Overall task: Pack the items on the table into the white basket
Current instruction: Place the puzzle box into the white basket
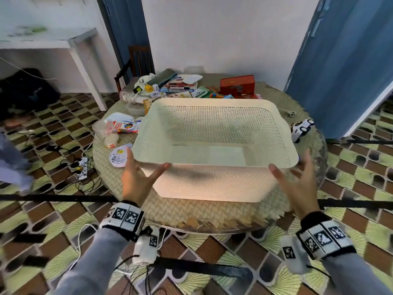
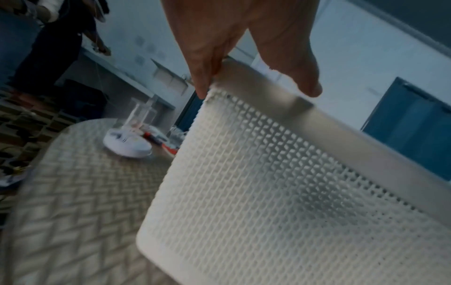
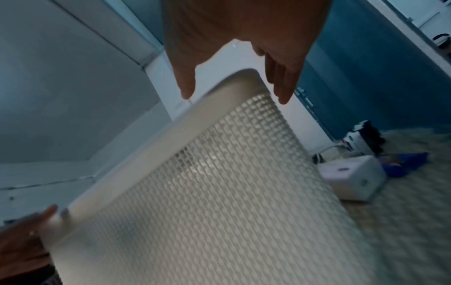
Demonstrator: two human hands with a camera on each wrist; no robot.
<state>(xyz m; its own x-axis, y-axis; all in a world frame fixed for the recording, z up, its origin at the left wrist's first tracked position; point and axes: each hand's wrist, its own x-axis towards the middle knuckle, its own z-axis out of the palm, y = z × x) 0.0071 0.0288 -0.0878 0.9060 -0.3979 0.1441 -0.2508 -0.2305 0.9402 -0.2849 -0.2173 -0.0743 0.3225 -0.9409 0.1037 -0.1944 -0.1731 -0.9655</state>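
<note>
The white mesh basket (image 1: 212, 184) stands empty in the middle of the round woven-topped table (image 1: 191, 211). My left hand (image 1: 146, 165) is at its near left corner, straight fingers against the outside and thumb lying along the near rim (image 2: 300, 108). My right hand (image 1: 290, 165) hovers spread at the near right corner, thumb and fingers either side of it (image 3: 234, 96), apparently not touching. Loose items lie around the basket: a coloured-pencil box (image 1: 126, 125), a round card (image 1: 119, 156), a red box (image 1: 237, 85) and a black-and-white toy car (image 1: 301, 128).
Pens, cards and a dark case (image 1: 162, 76) are piled at the table's far side. A clear cup (image 1: 102, 128) stands at the left, and a small white box (image 3: 354, 179) is right of the basket. Behind are a chair (image 1: 140, 60) and a blue door (image 1: 340, 60). Cables (image 1: 80, 165) cross the floor.
</note>
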